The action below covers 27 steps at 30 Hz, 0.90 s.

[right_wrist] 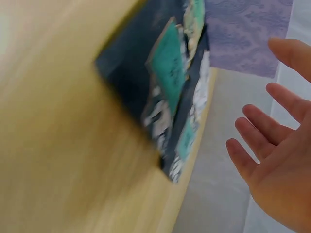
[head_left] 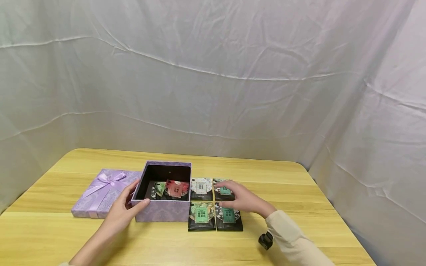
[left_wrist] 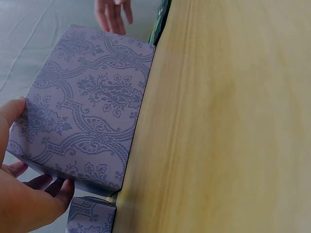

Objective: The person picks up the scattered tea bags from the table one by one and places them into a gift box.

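A purple patterned gift box (head_left: 163, 212) stands uncovered on the table, its inside dark. My left hand (head_left: 122, 210) grips its left front corner, thumb on the front wall and fingers along the left side. Inside lie a red tea sachet (head_left: 176, 190) and a green one (head_left: 160, 188), partly overlapped. Against the box's right side, several black sachets form a two-by-two block, among them a white-labelled sachet (head_left: 201, 188) and a green-labelled sachet (head_left: 201, 216). Over the right-hand pair hovers my right hand (head_left: 244, 199), fingers spread and holding nothing, partly covering the back teal-labelled sachet (head_left: 225, 191).
The purple lid (head_left: 106, 192) with its ribbon bow lies flat to the left of the box. Bare wood table (head_left: 283, 184) extends to the right and in front. A pale cloth (head_left: 213, 92) hangs behind the table and along its sides.
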### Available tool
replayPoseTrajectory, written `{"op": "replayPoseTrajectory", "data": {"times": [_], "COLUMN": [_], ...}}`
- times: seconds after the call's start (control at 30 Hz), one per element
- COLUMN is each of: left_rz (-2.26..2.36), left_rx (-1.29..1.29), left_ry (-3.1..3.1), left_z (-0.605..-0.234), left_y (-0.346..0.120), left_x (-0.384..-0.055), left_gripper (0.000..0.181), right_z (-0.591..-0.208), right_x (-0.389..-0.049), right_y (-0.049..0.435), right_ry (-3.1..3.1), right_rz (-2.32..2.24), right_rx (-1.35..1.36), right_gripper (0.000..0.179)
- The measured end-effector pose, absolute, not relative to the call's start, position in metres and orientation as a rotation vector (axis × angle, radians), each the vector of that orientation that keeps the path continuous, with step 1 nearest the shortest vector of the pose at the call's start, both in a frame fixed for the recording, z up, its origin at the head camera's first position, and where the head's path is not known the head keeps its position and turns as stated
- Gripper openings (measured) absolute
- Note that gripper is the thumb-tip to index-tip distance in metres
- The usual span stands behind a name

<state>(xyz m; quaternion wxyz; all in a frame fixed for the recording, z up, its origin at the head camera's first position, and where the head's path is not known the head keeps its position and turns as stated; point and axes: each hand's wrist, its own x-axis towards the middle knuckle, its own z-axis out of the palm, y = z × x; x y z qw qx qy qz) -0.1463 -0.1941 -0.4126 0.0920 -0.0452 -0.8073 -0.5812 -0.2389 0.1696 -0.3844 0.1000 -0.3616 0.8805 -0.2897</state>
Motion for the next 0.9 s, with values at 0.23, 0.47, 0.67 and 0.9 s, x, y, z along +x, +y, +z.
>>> {"op": "replayPoseTrajectory", "data": {"times": [0.23,0.47,0.67,0.9], "left_rz": [-1.731,-1.740,-1.741,-1.718], "left_rx": [-0.135,-0.137,-0.138,-0.138], "left_ry": [-2.393,-2.386,-2.382,-2.388], "left_z": [-0.412,-0.411,-0.411,-0.411], "left_y": [-0.194,-0.194,-0.193,-0.193], "left_x": [-0.147,-0.146,-0.146,-0.146], "left_gripper": [0.072,0.072,0.071,0.071], "right_z": [-0.393,-0.398,-0.404,-0.409], "right_x": [-0.233,-0.225,-0.222,-0.220], "right_y": [0.187,0.197,0.201,0.204], "right_ry": [2.575,2.561,2.557,2.568], "right_rz": [-0.784,-0.741,-0.739,-0.699], "right_rx": [-1.058,-1.005,-0.948,-0.950], "right_gripper": [0.067,0.074,0.081,0.083]}}
